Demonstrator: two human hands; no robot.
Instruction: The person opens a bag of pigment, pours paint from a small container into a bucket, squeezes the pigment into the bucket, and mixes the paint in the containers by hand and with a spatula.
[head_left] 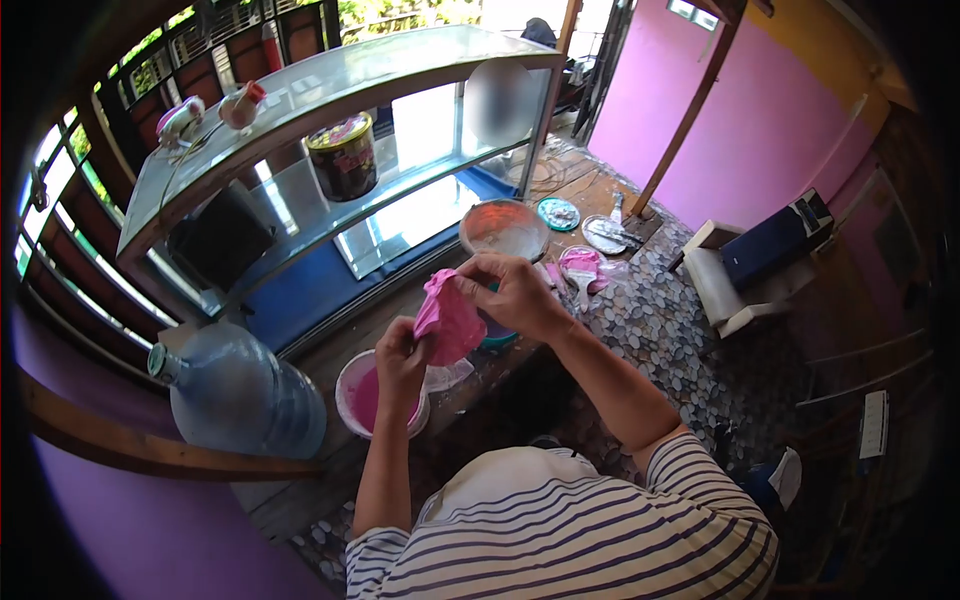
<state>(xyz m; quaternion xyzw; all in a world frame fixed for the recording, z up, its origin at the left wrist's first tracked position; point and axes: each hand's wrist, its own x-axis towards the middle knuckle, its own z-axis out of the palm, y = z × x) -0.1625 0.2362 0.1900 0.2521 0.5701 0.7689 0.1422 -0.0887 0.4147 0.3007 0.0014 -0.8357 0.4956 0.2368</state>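
A crumpled, soft pink sheet (452, 325) is stretched between my two hands; whether it is cloth or plastic I cannot tell. My left hand (402, 352) pinches its lower left side, and my right hand (515, 292) grips its upper right edge between thumb and fingers. Below my left hand stands a white bucket (422, 415) with pink paint inside. Partly hidden behind my right hand is a teal container (500, 339). Beyond the hands sits a round basin (503, 230) smeared with whitish and orange residue.
A glass display case (340, 80) runs along the left, holding a dark paint bucket (342, 160). A large water bottle (245, 395) lies at lower left. Paint-covered lids (558, 213) and a brush (582, 287) are beyond my right hand. A chair (715, 290) stands right.
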